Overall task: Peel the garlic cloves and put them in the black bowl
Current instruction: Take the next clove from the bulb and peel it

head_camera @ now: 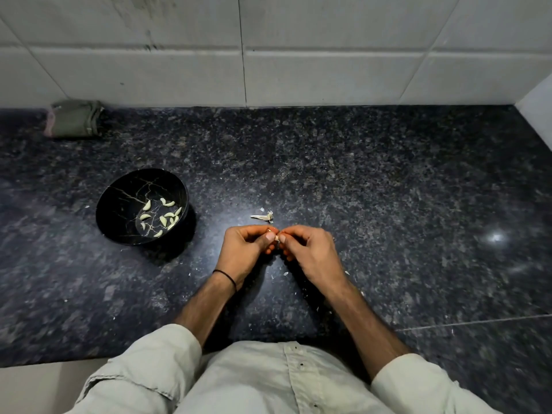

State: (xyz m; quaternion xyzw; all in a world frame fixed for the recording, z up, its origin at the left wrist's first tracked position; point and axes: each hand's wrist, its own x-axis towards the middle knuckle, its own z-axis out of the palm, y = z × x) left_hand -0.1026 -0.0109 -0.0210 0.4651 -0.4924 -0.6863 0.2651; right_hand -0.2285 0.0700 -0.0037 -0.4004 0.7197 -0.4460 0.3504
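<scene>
Dark speckled counter [373, 180]: polished stone surface carrying everything listed; a pale tiled wall [298, 64] rises behind it.
black bowl [121, 194]: landmark for all positions below; round and upright on the counter, with thin pale veins on its inner wall.
peeled cloves [162, 218]: roughly a dozen pale crescents lying loose on the floor of the black bowl, mostly toward its right side.
garlic clove [277, 236]: right of the black bowl and slightly nearer the person, held between the fingertips of both hands; only a small pale part shows, so how much skin it carries cannot be told.
left hand [243, 249]: just right of the black bowl, apart from it; grip clenched on the garlic clove, with thumb and curled fingers pinching its left end; a thin black band [225, 277] circles the wrist.
right hand [310, 249]: farther right of the black bowl, fingertips meeting those of the left hand; grip likewise pinching the garlic clove, from its right end.
stem scrap [263, 216]: dry stalk with papery skin on the counter, right of the black bowl, just beyond the hands.
skin flakes [286, 273]: small white bits scattered on the counter right of the black bowl, around the wrists.
folded cloth [74, 118]: grey-green, beyond the black bowl and to its left, at the foot of the tiled wall.
</scene>
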